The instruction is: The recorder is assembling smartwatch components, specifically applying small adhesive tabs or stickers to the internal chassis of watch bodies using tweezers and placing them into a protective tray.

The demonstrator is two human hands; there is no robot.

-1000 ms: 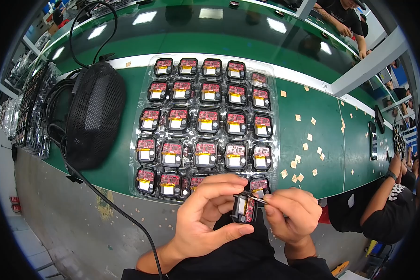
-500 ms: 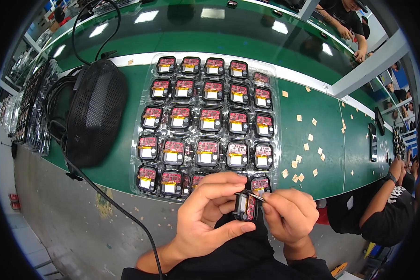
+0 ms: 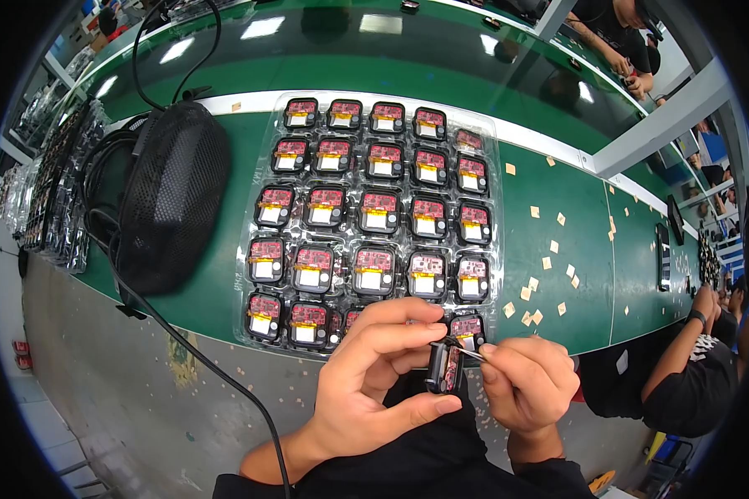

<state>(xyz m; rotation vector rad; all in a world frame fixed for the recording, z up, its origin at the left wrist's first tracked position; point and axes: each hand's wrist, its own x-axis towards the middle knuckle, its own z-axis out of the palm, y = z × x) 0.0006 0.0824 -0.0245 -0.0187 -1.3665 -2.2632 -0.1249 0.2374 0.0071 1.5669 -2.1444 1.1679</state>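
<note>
Far left on the green bench point(image 3: 591, 241) we note a black mesh pouch point(image 3: 173, 191) with its cable. Next, a clear blister tray point(image 3: 258, 150) of small red-board modules. Below it, our left hand point(image 3: 374, 374) pinches one module point(image 3: 446, 368) upright between thumb and fingers; our right hand point(image 3: 528, 384) grips thin tweezers point(image 3: 468, 353) touching its top. Paper squares point(image 3: 549, 264) lie scattered rightward.
</note>
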